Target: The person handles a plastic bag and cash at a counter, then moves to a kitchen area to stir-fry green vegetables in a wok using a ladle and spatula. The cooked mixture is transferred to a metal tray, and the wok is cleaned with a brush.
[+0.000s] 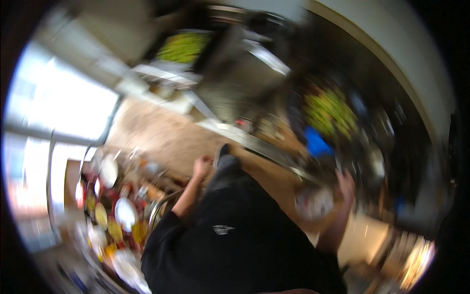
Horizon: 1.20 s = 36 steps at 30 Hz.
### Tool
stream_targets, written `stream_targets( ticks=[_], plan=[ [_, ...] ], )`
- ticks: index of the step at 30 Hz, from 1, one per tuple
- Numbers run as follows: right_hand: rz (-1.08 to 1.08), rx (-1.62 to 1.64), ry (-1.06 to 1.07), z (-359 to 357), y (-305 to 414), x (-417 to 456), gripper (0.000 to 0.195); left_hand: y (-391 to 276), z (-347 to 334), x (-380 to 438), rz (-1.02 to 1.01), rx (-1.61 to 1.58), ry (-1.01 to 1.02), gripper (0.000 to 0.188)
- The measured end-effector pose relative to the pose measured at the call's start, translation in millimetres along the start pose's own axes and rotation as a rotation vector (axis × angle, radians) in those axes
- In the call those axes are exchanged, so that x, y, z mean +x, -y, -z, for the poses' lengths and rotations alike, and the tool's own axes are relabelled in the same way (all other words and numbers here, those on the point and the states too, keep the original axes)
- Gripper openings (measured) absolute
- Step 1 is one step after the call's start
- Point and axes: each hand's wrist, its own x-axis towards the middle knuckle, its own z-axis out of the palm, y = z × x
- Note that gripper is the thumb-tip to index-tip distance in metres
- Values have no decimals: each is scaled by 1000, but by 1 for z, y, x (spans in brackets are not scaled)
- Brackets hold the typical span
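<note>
Strong motion blur covers the picture. My left hand (pixel 202 166) hangs by my left thigh with its fingers curled; whether anything is in it cannot be made out. Beyond it, to the left, stands a crowded rack of containers with round pale lids (pixel 125 214). My right hand (pixel 346 185) is held out low at the right, fingers apart, with nothing visible in it. Above that hand, a blue item (pixel 317 142), perhaps a cloth or bag, lies beside a heap of green food (pixel 330 112) on the dark counter side. Contact between my right hand and the counter is unclear.
A tray of green food (pixel 183 47) sits at the upper left on a work surface. Brown floor (pixel 158 128) runs between the counters and the rack. A whitish bag or bin (pixel 315 203) stands low near my right forearm. Bright windows (pixel 69 95) line the left.
</note>
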Motion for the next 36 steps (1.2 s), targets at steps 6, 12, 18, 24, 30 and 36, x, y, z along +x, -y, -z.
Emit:
stream_targets(
  ticks=[6,12,18,24,30,36],
  plan=[
    [222,-593,-253,-34,-38,69,39,2,-71,18,77,-162,317,15],
    [226,-514,-229,-100,101,99,40,-49,-43,91,-24,-18,556,13],
    [308,-168,-82,-50,98,138,43,-93,-130,103,-148,-58,733,16],
    [383,-293,-172,71,100,45,42,-158,-169,74,2,-87,933,15],
    [127,-674,-138,144,139,-22,40,-282,-248,5,423,-409,1131,28],
    [257,-750,-140,105,76,39,38,-315,-344,13,609,-718,726,33]
  ],
)
